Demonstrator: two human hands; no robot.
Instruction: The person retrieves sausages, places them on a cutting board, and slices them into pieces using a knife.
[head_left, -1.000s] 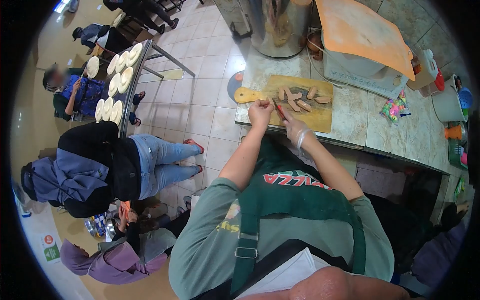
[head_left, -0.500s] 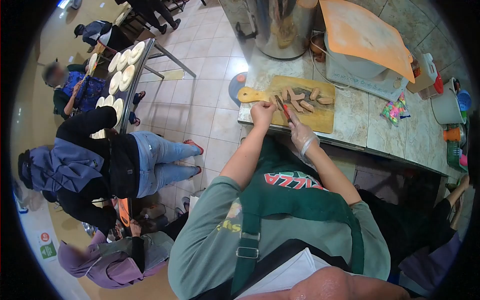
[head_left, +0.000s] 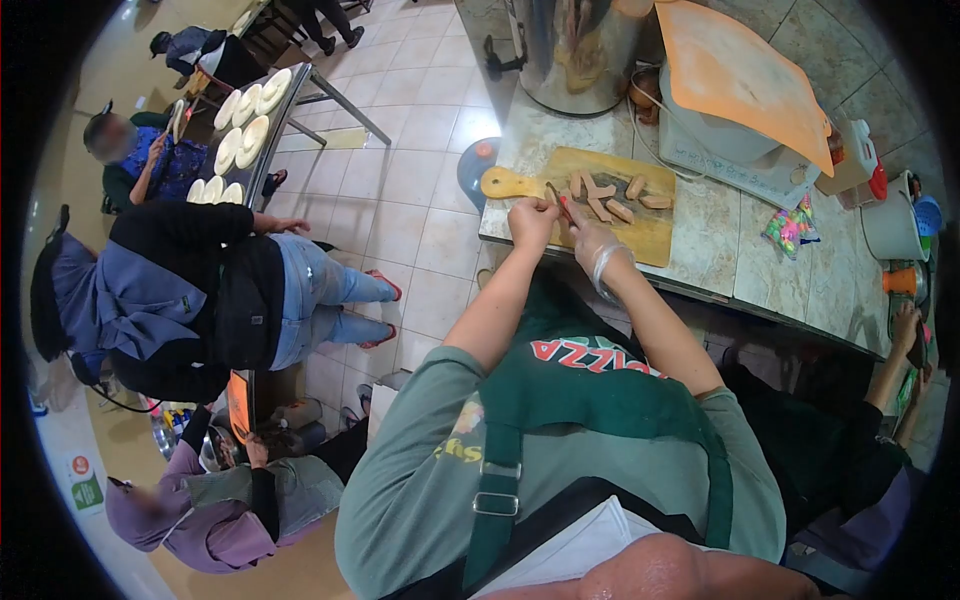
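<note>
My right hand (head_left: 597,247), in a clear plastic glove, is closed around a red-handled knife (head_left: 565,206). Its narrow blade points away from me, toward the board's handle. Close beside the blade, my left hand (head_left: 533,222) is bare, its fingers pinched together at the near edge of the board; whatever they grip is too small to make out. Both hands are over the left part of a yellow wooden cutting board (head_left: 650,240). Several brown sausage pieces (head_left: 620,211) lie scattered on the board, to the right of the knife.
A large metal pot (head_left: 570,60) stands behind the board. To its right is a white tub under an orange sheet (head_left: 740,80). A colourful packet (head_left: 790,228) lies on the tiled counter (head_left: 710,225). Co-workers stand at a table with round dough bases (head_left: 252,140) on the left; another person's arms reach in at right.
My hands stay close together at the board, shifting only slightly. A co-worker on the left has drawn an arm back from the dough table. At right, another person's hands have come further into view.
</note>
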